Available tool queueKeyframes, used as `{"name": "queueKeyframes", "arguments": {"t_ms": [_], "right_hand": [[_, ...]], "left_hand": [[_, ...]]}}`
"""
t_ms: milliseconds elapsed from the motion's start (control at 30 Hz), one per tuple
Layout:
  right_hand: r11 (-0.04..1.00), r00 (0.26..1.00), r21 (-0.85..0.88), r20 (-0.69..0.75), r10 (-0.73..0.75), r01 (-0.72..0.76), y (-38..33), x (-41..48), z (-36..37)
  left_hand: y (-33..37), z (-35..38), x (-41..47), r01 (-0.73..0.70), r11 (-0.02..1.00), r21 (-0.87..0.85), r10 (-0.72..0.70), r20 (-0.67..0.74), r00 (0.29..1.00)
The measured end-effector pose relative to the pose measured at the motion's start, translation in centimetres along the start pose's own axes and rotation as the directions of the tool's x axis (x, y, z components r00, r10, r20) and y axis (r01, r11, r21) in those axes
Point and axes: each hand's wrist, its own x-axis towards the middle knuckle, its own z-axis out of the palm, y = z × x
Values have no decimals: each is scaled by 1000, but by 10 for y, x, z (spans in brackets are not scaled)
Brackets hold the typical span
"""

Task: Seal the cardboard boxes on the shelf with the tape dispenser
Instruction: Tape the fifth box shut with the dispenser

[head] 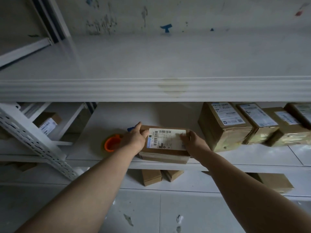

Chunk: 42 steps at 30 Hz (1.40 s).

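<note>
A flat cardboard box [165,151] with a white shipping label on top lies near the front edge of the middle shelf [252,157]. My left hand [135,137] grips its left end, thumb on top. My right hand [193,142] holds its right end, fingers curled over the label's edge. The tape dispenser [111,142], with an orange core and a tape roll, rests on the shelf just left of my left hand. A blue part [131,128] shows behind my left hand.
Several taped, labelled boxes [225,126] stand in a row at the right of the same shelf. Small plain boxes [151,177] sit on the shelf below. A perforated white upright [33,140] slants at the left. The upper shelf's rim [151,89] hangs overhead.
</note>
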Motion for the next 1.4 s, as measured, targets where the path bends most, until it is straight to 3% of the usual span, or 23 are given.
{"name": "queueKeyframes", "arguments": {"t_ms": [267, 367, 433, 533, 567, 667, 733, 867, 967, 1167, 1300, 1400], "right_hand": [[979, 985, 144, 115, 128, -144, -1, 33, -6], [993, 994, 43, 36, 105, -107, 4, 35, -3], [996, 997, -8, -1, 84, -84, 6, 31, 1], [968, 990, 213, 69, 120, -133, 3, 23, 4], [961, 992, 248, 71, 109, -123, 3, 22, 5], [985, 1000, 171, -11, 14, -12, 1, 21, 4], [987, 1000, 160, -7, 6, -5, -3, 16, 0], [992, 999, 123, 32, 12, -16, 0, 9, -12], [987, 998, 152, 11, -57, 54, 3, 5, -13], [984, 970, 160, 216, -109, 75, 4, -6, -20], [983, 982, 181, 170, -76, 45, 15, -3, -16], [983, 984, 177, 161, -73, 44, 17, 0, -16]], "left_hand": [[4, 14, 39, 3, 998, 55, 2, -94, 996], [2, 19, 39, -5, 999, 42, 10, -121, 993], [2, 19, 34, 36, 999, -1, -36, -79, 996], [-3, 10, 24, 193, 944, -266, -172, 98, 980], [-5, 6, 19, 226, 936, -268, -193, 146, 970], [-6, 0, 5, 211, 975, -66, -197, 173, 965], [-3, 1, 0, 210, 963, -167, -182, 168, 969], [-3, 12, 1, 149, 925, -349, -161, -5, 987], [2, 21, -2, 118, 856, -504, -125, 19, 992], [20, 28, -16, 33, 954, -299, 25, 189, 982], [27, 38, -20, -55, 998, -17, 57, 370, 927], [27, 38, -17, -212, 956, 201, 132, 352, 927]]}}
